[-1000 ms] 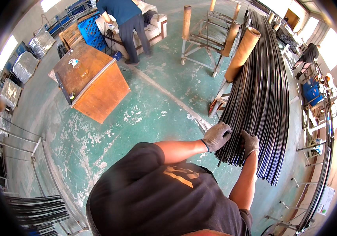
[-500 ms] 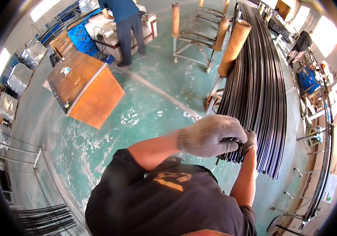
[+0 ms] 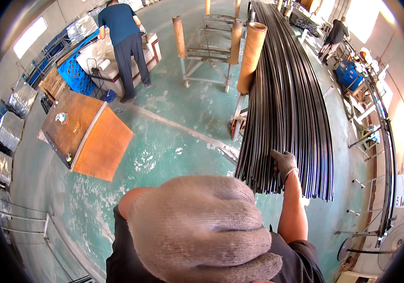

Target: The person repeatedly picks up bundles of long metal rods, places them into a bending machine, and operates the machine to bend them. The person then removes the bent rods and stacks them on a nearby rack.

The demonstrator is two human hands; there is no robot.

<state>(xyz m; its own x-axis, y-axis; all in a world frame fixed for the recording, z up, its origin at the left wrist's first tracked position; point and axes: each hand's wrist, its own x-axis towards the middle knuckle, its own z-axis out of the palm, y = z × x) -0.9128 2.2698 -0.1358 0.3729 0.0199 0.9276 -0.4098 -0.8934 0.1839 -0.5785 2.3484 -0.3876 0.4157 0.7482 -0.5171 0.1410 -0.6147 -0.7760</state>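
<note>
My right fingers curl against the black rods at two o'clock; my left fingers curl at six. Whether either grips, I can't tell. An uneven tug could skew neighbours.

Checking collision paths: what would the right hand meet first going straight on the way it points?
The black rods. The gloved right hand points over the near part of the bundle and looks to be at them; actual contact is hard to judge from this view.
</note>
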